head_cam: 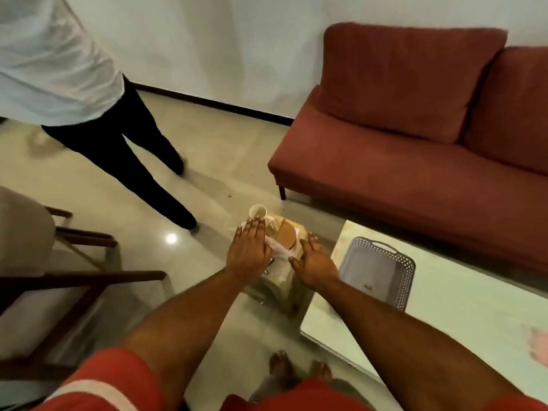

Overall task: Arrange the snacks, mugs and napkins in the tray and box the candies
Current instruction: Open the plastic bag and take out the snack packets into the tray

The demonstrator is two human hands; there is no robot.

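Left hand (249,250): flat, fingers spread, palm down over the white napkins (278,251); holds nothing.
Right hand (314,264): open, fingers apart, palm down at the right edge of the small stand; holds nothing.
Small pale stand (281,287): on the floor, just left of the table's corner; blurred.
White cup-shaped mug (258,211): upright at the stand's far left corner, just beyond the left fingertips.
Round tan snack (287,236): between the two hands.
Grey perforated plastic tray with handle (382,271): on the pale glass-topped table (462,324), near its left edge.
Open room: bare glossy floor (207,191) left of the stand; a standing person's dark trouser legs (142,170) beyond; red sofa (415,143) behind the table.
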